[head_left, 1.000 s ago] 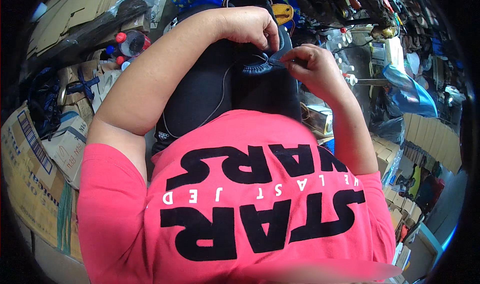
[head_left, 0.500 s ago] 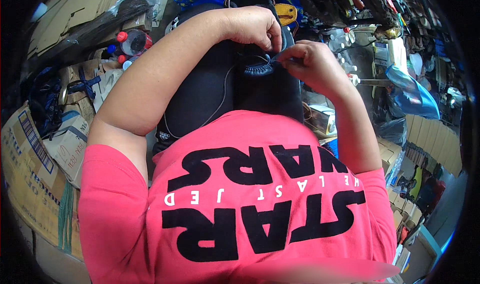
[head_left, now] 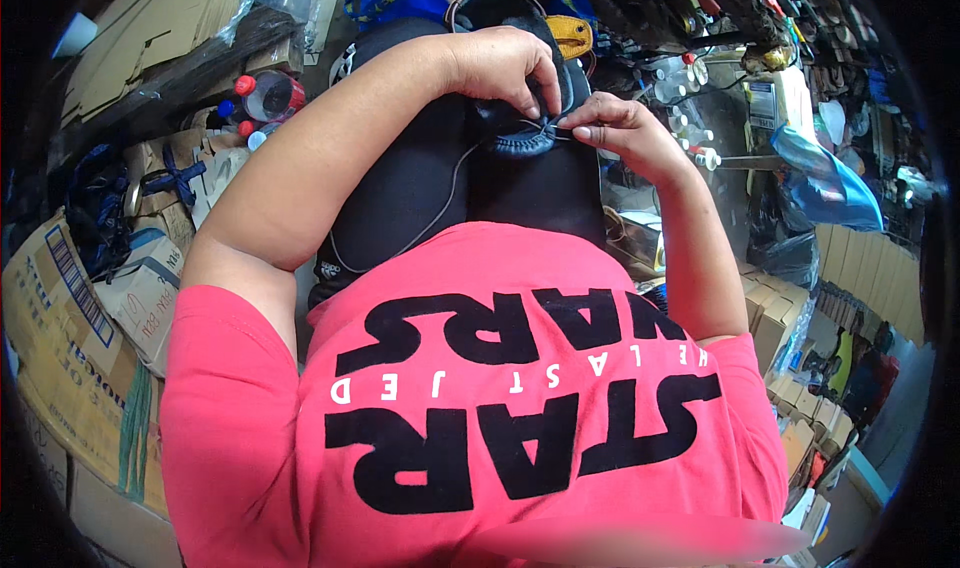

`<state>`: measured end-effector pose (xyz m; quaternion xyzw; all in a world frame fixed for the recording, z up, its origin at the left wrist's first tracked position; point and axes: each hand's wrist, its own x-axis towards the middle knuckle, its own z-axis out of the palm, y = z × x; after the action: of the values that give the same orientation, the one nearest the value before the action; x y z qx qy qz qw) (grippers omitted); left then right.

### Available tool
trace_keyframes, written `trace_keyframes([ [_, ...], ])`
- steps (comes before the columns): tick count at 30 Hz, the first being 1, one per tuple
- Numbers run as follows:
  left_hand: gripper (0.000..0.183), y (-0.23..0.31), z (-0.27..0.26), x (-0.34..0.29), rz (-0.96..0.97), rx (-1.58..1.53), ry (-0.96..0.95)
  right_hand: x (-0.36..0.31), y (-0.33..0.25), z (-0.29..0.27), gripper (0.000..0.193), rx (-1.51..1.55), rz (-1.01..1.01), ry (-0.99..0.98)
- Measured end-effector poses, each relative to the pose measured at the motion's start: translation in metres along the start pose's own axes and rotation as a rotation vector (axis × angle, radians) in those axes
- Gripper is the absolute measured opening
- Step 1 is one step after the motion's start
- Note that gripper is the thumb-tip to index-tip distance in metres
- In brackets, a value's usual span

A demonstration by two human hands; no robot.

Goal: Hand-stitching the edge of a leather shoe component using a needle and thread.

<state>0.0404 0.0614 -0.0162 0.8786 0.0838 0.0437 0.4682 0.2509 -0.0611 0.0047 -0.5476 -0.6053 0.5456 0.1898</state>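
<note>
A black leather shoe (head_left: 524, 146) with a gathered, stitched toe seam lies across my lap, toe toward me; its brown-edged opening is at the far end. Over the seam, my left hand (head_left: 512, 66) is closed, thumb and finger pinching the thin dark thread by the shoe's toe. My right hand (head_left: 628, 136) is just to the right, its thumb and forefinger closed on the thread where it comes off the seam. A long grey length of thread (head_left: 455, 183) curves from the shoe over my left thigh toward my shirt. Whether a needle is on it is too small to tell.
A yellow leather piece (head_left: 570, 36) lies beyond the shoe. Plastic bottles (head_left: 270, 98) and cardboard boxes (head_left: 70, 308) crowd the left side. On the right are small bottles (head_left: 690, 133), a blue plastic bag (head_left: 830, 183) and stacked cardboard (head_left: 870, 278).
My right hand has shifted slightly, its fingers now straighter. My left hand has come slightly nearer to me, its fingertips lower over the seam. The shoe stays on my lap.
</note>
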Motion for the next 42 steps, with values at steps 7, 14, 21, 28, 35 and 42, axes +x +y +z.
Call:
trace_keyframes([
  [7, 0.024, 0.002, 0.001, -0.012, -0.053, 0.053, 0.086, 0.01, -0.002, 0.041, 0.013, -0.084, -0.112, 0.31],
  [14, 0.022, 0.032, 0.039, -0.07, -0.105, 0.462, 0.461, -0.007, -0.014, 0.052, 0.017, -0.487, -0.248, 0.433],
  [21, 0.011, 0.012, 0.02, -0.073, -0.299, 0.629, 0.736, -0.019, -0.016, 0.07, 0.026, -0.726, -0.221, 0.434],
  [28, 0.041, 0.049, 0.044, -0.09, -0.222, 0.318, 0.708, -0.025, -0.008, 0.074, 0.032, -0.83, -0.258, 0.483],
  [35, 0.011, 0.042, 0.06, -0.083, -0.255, 0.826, 0.677, -0.01, 0.012, 0.04, 0.036, -0.539, -0.254, 0.305],
  [42, 0.013, 0.029, 0.05, -0.081, -0.192, 0.451, 0.636, 0.004, 0.009, 0.023, 0.024, -0.427, -0.22, 0.191],
])
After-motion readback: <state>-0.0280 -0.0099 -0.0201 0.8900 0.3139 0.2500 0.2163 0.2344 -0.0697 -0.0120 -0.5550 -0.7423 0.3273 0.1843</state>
